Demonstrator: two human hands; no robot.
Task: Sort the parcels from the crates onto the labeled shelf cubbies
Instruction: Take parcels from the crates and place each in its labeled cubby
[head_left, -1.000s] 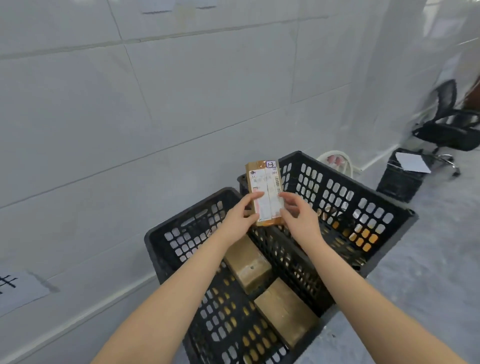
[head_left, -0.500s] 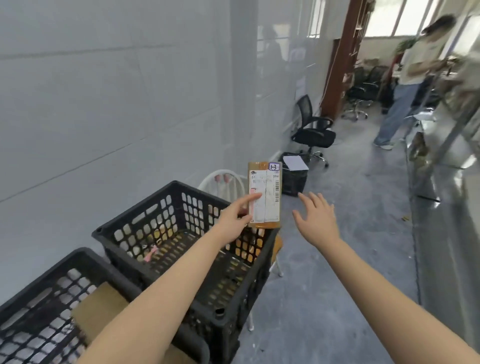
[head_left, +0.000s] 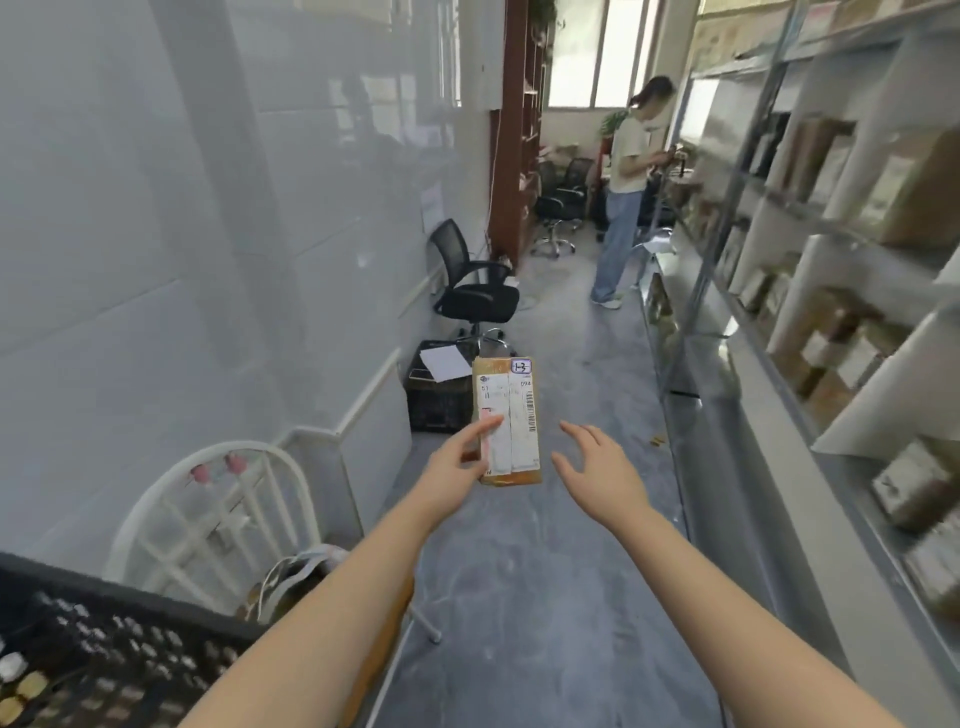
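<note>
Grey aisle; taped cardboard parcel (head_left: 506, 418)

A parcel sorting room. Shelving (head_left: 810, 249) full of brown boxes (head_left: 831, 343) lines the frame's right; office chairs (head_left: 475, 291) stand centre.

The grey floor (head_left: 519, 597) has a black chair (head_left: 475, 296), a white chair (head_left: 208, 514) and a black crate (head_left: 439, 402) standing on it. The big shelf (head_left: 792, 296) on the right holds brown parcels (head_left: 831, 338)

Right hand (head_left: 597, 470) now off parcel (head_left: 511, 400)
</note>
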